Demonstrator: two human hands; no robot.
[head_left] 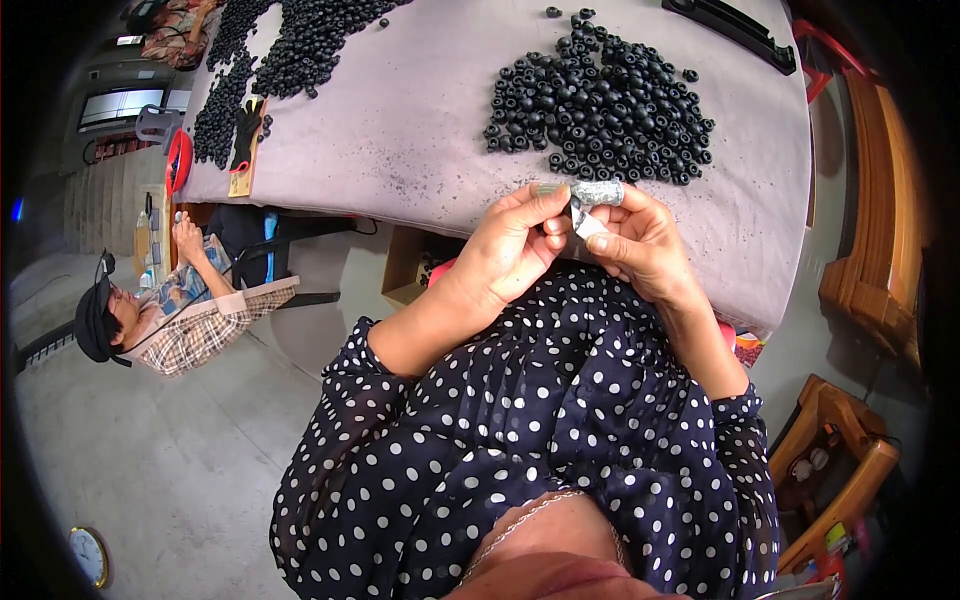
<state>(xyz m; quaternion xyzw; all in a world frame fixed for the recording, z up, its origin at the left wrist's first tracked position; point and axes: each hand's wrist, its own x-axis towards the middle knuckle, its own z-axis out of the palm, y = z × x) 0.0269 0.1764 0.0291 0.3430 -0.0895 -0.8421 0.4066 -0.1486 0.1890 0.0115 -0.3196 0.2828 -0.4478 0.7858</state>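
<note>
My left hand point(515, 240) and my right hand point(645, 240) meet at the table's near edge, in front of a pile of small round black parts with holes point(600, 105). A grey, worn wrapping point(598, 193) covers my right index finger. A small silver-white strip point(587, 224) lies between the hands, its lower end against my right thumb. My left thumb and index finger are closed together by the wrapped fingertip, and a greyish band shows on one of those fingers. Whether the left fingertips grip the strip or something else is hidden.
The cloth-covered table point(400, 130) carries dark crumbs, more black parts point(300, 50) at far left and a long black tray point(730, 32) at far right. A person in a black cap point(200, 320) sits left beside a red bowl point(179, 160). Wooden furniture point(880, 220) stands right.
</note>
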